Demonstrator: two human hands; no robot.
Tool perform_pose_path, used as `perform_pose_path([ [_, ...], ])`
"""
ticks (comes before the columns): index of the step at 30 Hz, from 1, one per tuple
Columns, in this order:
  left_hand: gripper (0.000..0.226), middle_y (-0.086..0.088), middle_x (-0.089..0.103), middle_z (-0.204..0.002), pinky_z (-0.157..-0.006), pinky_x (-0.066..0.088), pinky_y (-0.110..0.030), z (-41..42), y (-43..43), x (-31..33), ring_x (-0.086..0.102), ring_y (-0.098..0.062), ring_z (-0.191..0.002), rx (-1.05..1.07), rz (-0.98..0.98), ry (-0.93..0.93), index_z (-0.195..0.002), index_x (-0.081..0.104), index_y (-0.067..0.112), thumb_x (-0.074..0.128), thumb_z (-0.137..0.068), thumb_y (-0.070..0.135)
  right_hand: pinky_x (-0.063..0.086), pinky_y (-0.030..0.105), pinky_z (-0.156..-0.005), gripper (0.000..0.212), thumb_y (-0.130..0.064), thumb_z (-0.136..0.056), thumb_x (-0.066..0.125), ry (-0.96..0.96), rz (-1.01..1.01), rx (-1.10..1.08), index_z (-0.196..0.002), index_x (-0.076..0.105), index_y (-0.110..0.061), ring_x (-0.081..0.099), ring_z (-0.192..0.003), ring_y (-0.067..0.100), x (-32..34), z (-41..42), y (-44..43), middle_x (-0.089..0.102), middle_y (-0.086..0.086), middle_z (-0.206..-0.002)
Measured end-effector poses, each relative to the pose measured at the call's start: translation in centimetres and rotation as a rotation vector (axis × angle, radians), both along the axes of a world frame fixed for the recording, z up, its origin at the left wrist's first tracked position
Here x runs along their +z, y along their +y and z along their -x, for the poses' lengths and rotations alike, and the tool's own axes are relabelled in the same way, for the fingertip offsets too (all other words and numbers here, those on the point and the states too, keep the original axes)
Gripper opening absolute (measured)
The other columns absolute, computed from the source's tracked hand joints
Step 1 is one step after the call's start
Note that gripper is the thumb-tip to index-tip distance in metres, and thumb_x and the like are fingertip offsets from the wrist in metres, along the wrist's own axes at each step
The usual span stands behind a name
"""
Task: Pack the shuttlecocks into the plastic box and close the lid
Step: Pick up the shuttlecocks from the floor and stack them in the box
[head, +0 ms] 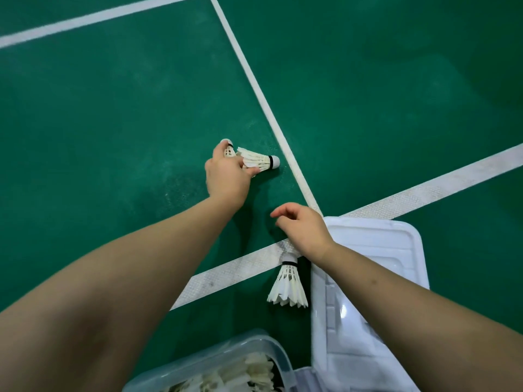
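Plastic box (pixel 158 373): nearest the camera at the bottom edge, open, already holding a heap of shuttlecocks; it likely sits close so each catch is a short carry.
Lid (pixel 368 278): off, lying flat on the floor to the right of the box, partly under the right forearm; closing is not yet possible.
Left hand (pixel 226 179): stretched forward, its grip gathered over two shuttlecocks (pixel 254 159) on the floor, corks pointing apart; fingers rest on the feather skirts, probably to take both in one go. Whether they are lifted clear I cannot tell.
Right hand (pixel 304 227): hovering empty, grip loose and half curled, near the lid's far corner.
Third shuttlecock (pixel 288 284): lies just beside the lid, cork on the white line, skirt toward the camera; judged next for the free hand.
Floor (pixel 113 108): green court surface, scuffed pale around the left hand, crossed by white lines (pixel 254 80).
Room: only floor shows.
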State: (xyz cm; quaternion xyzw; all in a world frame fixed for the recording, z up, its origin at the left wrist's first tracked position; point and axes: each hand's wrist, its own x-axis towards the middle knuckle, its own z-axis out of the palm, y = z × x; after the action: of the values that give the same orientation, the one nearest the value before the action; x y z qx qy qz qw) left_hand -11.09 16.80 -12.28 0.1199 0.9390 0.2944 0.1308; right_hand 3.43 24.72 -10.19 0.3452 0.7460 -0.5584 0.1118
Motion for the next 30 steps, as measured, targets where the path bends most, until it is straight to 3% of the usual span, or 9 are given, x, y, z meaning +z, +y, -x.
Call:
perform_pose_path([
  [4, 0.030, 0.000, 0.030, -0.151, -0.104, 0.031, -0.031, -1.5, -2.0, 1.3, 0.035, -0.030, -0.127, -0.049, 0.018, 0.065, -0.101, 0.072, 0.008, 0.068, -0.081, 0.031, 0.038, 0.020, -0.076, 0.019, -0.010, -0.087, 0.053, 0.013, -0.031, 0.006, -0.093, 0.064, -0.023, 0.055, -0.086, 0.012, 0.7, 0.2, -0.4, 0.061, -0.007, -0.087],
  [8, 0.027, 0.003, 0.030, -0.151, -0.100, 0.033, -0.033, -3.6, -4.2, 3.4, 0.035, -0.029, -0.127, -0.068, 0.053, 0.146, -0.095, 0.073, 0.011, 0.066, -0.081, 0.033, 0.039, 0.020, -0.060, 0.031, -0.010, -0.084, 0.053, 0.088, -0.105, -0.005, -0.112, 0.060, -0.021, 0.050, -0.069, 0.011, 2.3, 1.5, -2.3, 0.052, -0.011, -0.073],
  [11, 0.026, 0.005, 0.029, -0.152, -0.099, 0.037, -0.036, -5.3, -6.1, 4.8, 0.036, -0.029, -0.124, -0.047, 0.077, 0.199, -0.090, 0.073, 0.011, 0.065, -0.081, 0.035, 0.037, 0.020, -0.056, 0.035, -0.008, -0.083, 0.053, 0.165, -0.126, -0.037, -0.115, 0.053, -0.022, 0.049, -0.066, 0.009, 3.9, 2.3, -4.8, 0.049, -0.011, -0.071],
  [15, 0.028, 0.005, 0.029, -0.152, -0.098, 0.038, -0.040, -7.9, -9.0, 7.5, 0.036, -0.029, -0.124, 0.013, 0.074, 0.231, -0.094, 0.073, 0.012, 0.067, -0.080, 0.036, 0.038, 0.023, -0.075, 0.051, -0.007, -0.080, 0.058, 0.260, -0.141, -0.010, -0.127, 0.045, -0.023, 0.053, -0.088, 0.015, 6.3, 2.0, -7.8, 0.052, -0.007, -0.089],
  [19, 0.028, 0.004, 0.027, -0.153, -0.102, 0.033, -0.035, -10.3, -12.2, 12.0, 0.034, -0.028, -0.126, 0.046, 0.013, 0.265, -0.099, 0.072, 0.013, 0.065, -0.081, 0.032, 0.039, 0.025, -0.079, 0.062, -0.009, -0.080, 0.059, 0.311, -0.335, 0.137, -0.134, 0.040, -0.033, 0.055, -0.100, 0.020, 10.4, 0.9, -9.6, 0.046, 0.001, -0.117],
  [22, 0.026, 0.005, 0.025, -0.153, -0.102, 0.032, -0.033, -12.9, -14.4, 15.5, 0.034, -0.027, -0.126, 0.072, -0.005, 0.254, -0.102, 0.072, 0.016, 0.065, -0.082, 0.031, 0.040, 0.028, -0.079, 0.060, -0.014, -0.082, 0.060, 0.321, -0.509, 0.270, -0.133, 0.041, -0.038, 0.054, -0.102, 0.023, 13.8, -1.0, -11.2, 0.038, 0.000, -0.123],
  [26, 0.026, 0.004, 0.025, -0.153, -0.104, 0.031, -0.032, -17.0, -16.8, 19.7, 0.033, -0.027, -0.128, 0.107, -0.028, 0.259, -0.103, 0.071, 0.016, 0.063, -0.081, 0.025, 0.039, 0.035, -0.096, 0.066, -0.014, -0.084, 0.058, 0.422, -0.711, 0.468, -0.138, 0.034, -0.043, 0.044, -0.118, 0.024, 17.6, -4.7, -13.8, 0.035, -0.001, -0.137],
  [30, 0.029, 0.001, 0.029, -0.151, -0.105, 0.035, -0.037, -21.2, -18.8, 21.4, 0.040, -0.030, -0.127, 0.105, -0.049, 0.215, -0.105, 0.070, 0.017, 0.059, -0.077, 0.017, 0.033, 0.034, -0.096, 0.066, -0.014, -0.089, 0.048, 0.498, -0.841, 0.638, -0.141, 0.026, -0.047, 0.041, -0.112, 0.024, 19.4, -8.9, -16.6, 0.039, -0.006, -0.138],
])
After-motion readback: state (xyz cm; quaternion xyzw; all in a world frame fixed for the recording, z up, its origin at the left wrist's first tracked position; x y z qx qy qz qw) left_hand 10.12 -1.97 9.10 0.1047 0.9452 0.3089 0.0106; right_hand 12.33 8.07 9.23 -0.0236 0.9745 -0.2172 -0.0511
